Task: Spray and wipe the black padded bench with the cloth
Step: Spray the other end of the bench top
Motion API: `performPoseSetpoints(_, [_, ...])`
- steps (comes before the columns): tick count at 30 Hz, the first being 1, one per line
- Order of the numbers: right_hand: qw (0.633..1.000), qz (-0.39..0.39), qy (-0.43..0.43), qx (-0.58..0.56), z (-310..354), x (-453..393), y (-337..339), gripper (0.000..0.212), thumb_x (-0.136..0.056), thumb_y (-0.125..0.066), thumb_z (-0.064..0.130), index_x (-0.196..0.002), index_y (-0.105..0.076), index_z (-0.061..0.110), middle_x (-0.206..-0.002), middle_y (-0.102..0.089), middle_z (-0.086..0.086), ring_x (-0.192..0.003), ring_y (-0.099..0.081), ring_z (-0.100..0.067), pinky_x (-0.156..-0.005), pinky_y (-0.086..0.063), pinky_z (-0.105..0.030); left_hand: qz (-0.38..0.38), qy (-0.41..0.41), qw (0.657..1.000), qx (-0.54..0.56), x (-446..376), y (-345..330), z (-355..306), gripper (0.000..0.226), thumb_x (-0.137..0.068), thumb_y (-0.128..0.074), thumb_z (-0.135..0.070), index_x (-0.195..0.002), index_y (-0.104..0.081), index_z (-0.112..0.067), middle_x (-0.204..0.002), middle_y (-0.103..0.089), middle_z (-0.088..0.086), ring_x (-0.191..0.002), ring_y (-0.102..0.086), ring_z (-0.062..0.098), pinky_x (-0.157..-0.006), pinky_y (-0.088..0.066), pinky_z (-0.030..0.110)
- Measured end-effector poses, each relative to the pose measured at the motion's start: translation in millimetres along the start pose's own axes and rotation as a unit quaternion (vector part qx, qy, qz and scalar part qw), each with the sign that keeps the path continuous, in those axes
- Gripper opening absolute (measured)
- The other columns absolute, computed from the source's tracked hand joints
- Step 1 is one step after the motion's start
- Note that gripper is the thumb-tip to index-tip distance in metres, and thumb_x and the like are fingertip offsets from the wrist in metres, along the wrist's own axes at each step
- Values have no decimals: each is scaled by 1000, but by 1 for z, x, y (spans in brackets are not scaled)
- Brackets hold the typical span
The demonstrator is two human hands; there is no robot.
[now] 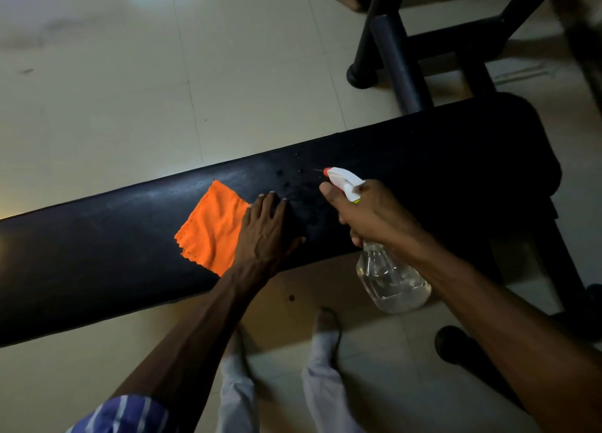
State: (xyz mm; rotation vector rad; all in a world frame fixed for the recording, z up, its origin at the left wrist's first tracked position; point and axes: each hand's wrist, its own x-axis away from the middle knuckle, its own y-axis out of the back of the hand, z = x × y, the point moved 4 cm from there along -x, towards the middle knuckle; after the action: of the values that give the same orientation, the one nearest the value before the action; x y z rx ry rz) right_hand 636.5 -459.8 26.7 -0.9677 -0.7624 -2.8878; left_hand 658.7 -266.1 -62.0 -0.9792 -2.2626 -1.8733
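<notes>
Black padded bench (407,159): ran diagonally across mid-frame, droplets near its centre. Orange cloth (211,226): lay flat on the pad, left of centre. Left hand (267,234): flat, fingers spread, pressing the cloth's right edge. Right hand (371,213): clenched around a clear spray bottle (391,279), nozzle aimed at the pad.
</notes>
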Motion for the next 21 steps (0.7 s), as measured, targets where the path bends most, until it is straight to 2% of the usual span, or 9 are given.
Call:
performPoseSetpoints(2, [1000, -9, -11, 25, -2, 2, 6, 54, -102, -51, 62, -146, -58, 31, -73, -75, -14, -37, -58, -14, -58, -61, -31, -11, 10, 1000, 1, 0, 0, -3, 90, -95, -62, -60, -163, -27, -13, -171, -20, 15, -161, -13, 35, -130, -17, 48])
performPoseSetpoints(5, [1000, -13, -7, 3, -5, 9, 15, 55, -101, -52, 63, -147, -57, 32, -74, -77, -1, -38, -60, -13, -55, -60, -30, -21, 4, 1000, 4, 0, 0, -12, 92, -94, -64, -60, -164, -25, -14, -171, -22, 14, -162, -13, 36, -129, -19, 49])
performPoseSetpoints(8, [1000, -25, 5, 9, -10, 17, 26, 55, -102, -52, 61, -151, -53, 37, -76, -77, 2, -38, -60, -12, -52, -59, -28, -24, -10, 1000, 16, -8, 2, -30, 94, -95, -64, -59, -166, -21, -15, -174, -18, 12, -163, -8, 35, -130, -19, 48])
performPoseSetpoints(11, [997, -76, -9, 28, -22, 22, 41, 49, -103, -53, 60, -130, -71, 24, -47, -61, 0, -33, -58, -14, -48, -54, -28, -14, -34, 999, 18, -21, 3, -53, 95, -96, -63, -58, -167, -17, -16, -175, -14, 11, -163, -6, 34, -131, -15, 49])
performPoseSetpoints(12, [996, -89, -14, 21, -27, 23, 47, 52, -102, -53, 61, -124, -73, 18, -48, -64, -1, -33, -59, -14, -48, -54, -28, -11, -41, 999, 23, -26, 3, -61, 95, -96, -63, -58, -167, -17, -17, -175, -13, 11, -163, -5, 35, -132, -15, 49])
performPoseSetpoints(15, [995, -98, -3, -13, -42, 27, 63, 54, -101, -54, 62, -148, -56, 35, -79, -78, 2, -36, -60, -10, -48, -56, -23, -4, -54, 998, 32, -36, 2, -82, 95, -97, -63, -57, -168, -14, -18, -176, -9, 9, -164, -2, 33, -132, -14, 51])
performPoseSetpoints(17, [992, -124, -1, -10, -53, 29, 76, 52, -102, -54, 62, -149, -54, 39, -68, -73, 6, -35, -59, -11, -45, -55, -24, 2, -68, 998, 19, -44, 1, -97, 95, -98, -61, -58, -168, -11, -18, -177, -5, 9, -164, 1, 33, -133, -12, 50])
performPoseSetpoints(19, [987, -163, -7, 2, -63, 32, 90, 47, -102, -54, 60, -143, -59, 38, -52, -59, 4, -38, -61, -21, -44, -58, -32, 7, -77, 997, 19, -52, 0, -111, 96, -97, -61, -58, -168, -9, -19, -177, -2, 8, -164, 2, 33, -133, -10, 49])
performPoseSetpoints(21, [983, -180, -8, -13, -75, 33, 102, 49, -102, -54, 61, -148, -54, 42, -56, -63, 3, -37, -60, -19, -43, -55, -31, 12, -90, 996, 18, -60, -1, -125, 98, -97, -62, -58, -168, -9, -19, -177, -1, 8, -164, 3, 33, -133, -9, 49])
